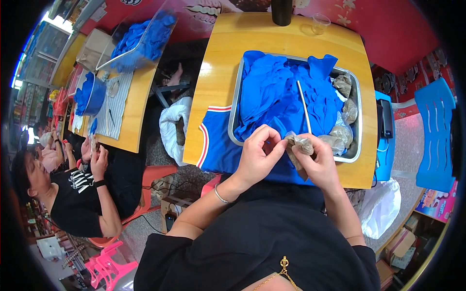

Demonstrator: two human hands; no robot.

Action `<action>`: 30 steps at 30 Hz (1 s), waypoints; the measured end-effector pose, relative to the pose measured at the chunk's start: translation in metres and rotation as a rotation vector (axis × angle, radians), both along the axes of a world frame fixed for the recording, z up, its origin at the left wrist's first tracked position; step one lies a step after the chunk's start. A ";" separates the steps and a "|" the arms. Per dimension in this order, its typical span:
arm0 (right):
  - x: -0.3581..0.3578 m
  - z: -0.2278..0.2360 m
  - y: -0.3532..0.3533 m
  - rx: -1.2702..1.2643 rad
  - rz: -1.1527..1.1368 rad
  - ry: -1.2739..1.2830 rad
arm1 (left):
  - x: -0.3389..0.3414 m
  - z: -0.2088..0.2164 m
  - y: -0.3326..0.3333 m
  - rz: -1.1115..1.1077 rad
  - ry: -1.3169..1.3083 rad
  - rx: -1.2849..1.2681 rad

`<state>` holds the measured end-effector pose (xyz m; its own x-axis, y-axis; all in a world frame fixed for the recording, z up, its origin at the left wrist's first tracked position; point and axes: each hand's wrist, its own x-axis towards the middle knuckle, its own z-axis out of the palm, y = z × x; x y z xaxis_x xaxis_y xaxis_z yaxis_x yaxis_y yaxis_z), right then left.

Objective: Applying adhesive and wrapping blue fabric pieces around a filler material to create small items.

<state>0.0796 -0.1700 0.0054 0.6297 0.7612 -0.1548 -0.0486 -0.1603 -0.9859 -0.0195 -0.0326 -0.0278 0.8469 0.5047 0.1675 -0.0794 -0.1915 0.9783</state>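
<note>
In front of my body, over the near edge of a metal tray (pixel 359 116), my two hands are close together. My right hand (pixel 318 160) pinches a small brownish, wrinkled plastic bundle (pixel 302 144). My left hand (pixel 258 157) has thumb and fingertips pressed together just left of it, beside a bit of blue fabric; what they grip is hidden. A thin pale stick (pixel 303 104) slants across the blue pieces, its lower end reaching my right hand. Many thin blue fabric pieces (pixel 264 87) fill the tray. Several clear bags of brown material (pixel 349 111) line its right side.
Blue cloth (pixel 216 140) with striped trim lies under the tray on the wooden table (pixel 233 34). A dark cup (pixel 281 12) and a clear cup (pixel 319 23) stand at the back. Left, a person (pixel 73 194) works at another table; a blue chair (pixel 434 136) is right.
</note>
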 end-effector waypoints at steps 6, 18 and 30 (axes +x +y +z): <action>-0.002 -0.012 -0.003 0.109 -0.122 0.079 | -0.002 0.009 -0.006 -0.079 -0.017 0.050; -0.013 -0.031 0.001 0.109 -0.162 -0.065 | -0.011 0.002 -0.016 -0.061 -0.053 0.047; -0.034 -0.024 -0.006 -0.007 0.017 -0.223 | -0.035 -0.032 -0.023 0.053 -0.048 -0.310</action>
